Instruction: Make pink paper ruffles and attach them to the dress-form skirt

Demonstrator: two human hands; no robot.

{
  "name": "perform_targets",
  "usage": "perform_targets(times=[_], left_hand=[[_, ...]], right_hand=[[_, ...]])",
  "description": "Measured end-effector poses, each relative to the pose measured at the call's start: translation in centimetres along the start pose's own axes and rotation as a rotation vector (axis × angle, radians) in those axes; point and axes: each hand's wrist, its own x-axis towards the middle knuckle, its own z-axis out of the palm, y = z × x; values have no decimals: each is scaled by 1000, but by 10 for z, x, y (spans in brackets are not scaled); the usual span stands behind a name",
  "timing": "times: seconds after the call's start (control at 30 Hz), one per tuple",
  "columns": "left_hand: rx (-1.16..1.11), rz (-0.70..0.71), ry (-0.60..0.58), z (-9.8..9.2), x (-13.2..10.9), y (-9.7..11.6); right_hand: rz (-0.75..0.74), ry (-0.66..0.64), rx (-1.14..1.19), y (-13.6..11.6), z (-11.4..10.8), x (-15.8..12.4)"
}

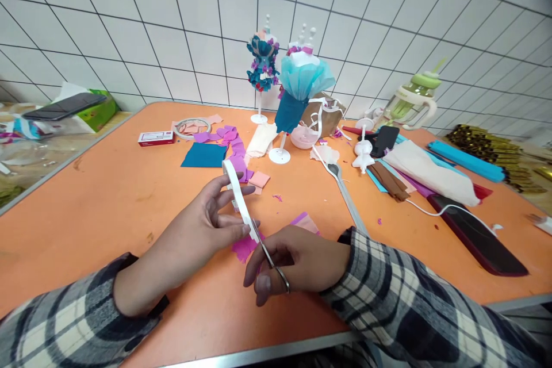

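My left hand (pixel 222 213) grips a narrow roll of white tape (pixel 236 192), with fingers inside the ring and the thumb near its lower end. In my right hand (pixel 297 261) is a pair of metal scissors (pixel 269 256), a finger loop around the thumb. The scissor blades meet the lower end of the tape. Beneath them on the table lie a magenta paper piece (pixel 244 248) and a pink and purple strip (pixel 306 222). Farther back, a small dress form (pixel 279 155) wears a light blue ruffle and a dark teal skirt.
Another decorated dress form (pixel 263 63) stands near the tiled wall. A teal paper square (pixel 203 155), a red and white box (pixel 156 137) and a clear tape roll (pixel 192 127) lie left. On the right are a phone (pixel 478 236), crepe paper rolls (pixel 431 172) and a green-lidded bottle (pixel 411 100).
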Motion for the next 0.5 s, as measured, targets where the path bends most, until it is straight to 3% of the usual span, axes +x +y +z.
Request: perform_targets(times=[0.17,0.5], left_hand=[[57,22,-38,4,-2,-4],[196,47,-1,6,-8,-2]], right_hand=[[63,-23,-5,-5,0,-1],[85,-42,62,-11,2,-2]])
